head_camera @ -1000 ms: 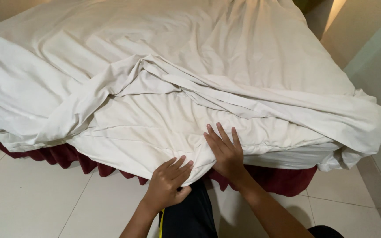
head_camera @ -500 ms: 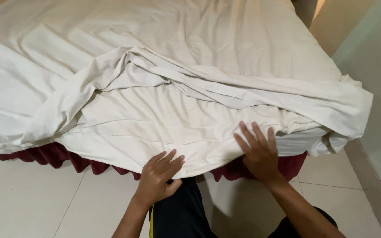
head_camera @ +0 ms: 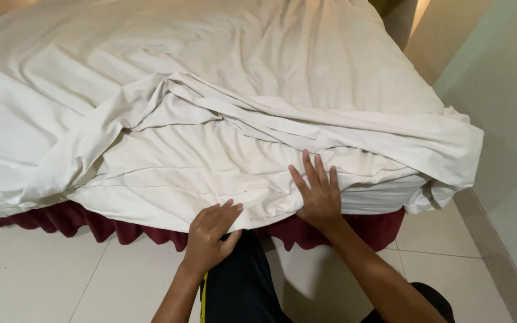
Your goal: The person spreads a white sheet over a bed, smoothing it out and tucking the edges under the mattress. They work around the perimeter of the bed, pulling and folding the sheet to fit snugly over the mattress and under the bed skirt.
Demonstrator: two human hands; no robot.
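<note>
At the near edge of the bed (head_camera: 342, 54), a rumpled white sheet (head_camera: 210, 173) hangs over a dark red bed skirt (head_camera: 336, 230). The left hand (head_camera: 207, 236) curls its fingers on the sheet's hem, seemingly pinching it to keep the cloth taut. The right hand (head_camera: 318, 191) lies flat, fingers spread, pressing the sheet against the mattress edge to pin it. White floor tiles (head_camera: 43, 275) lie below.

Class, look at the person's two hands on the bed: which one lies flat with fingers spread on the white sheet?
The right hand, pressed flat on the white sheet. The left hand instead curls around the sheet's hanging edge.
</note>
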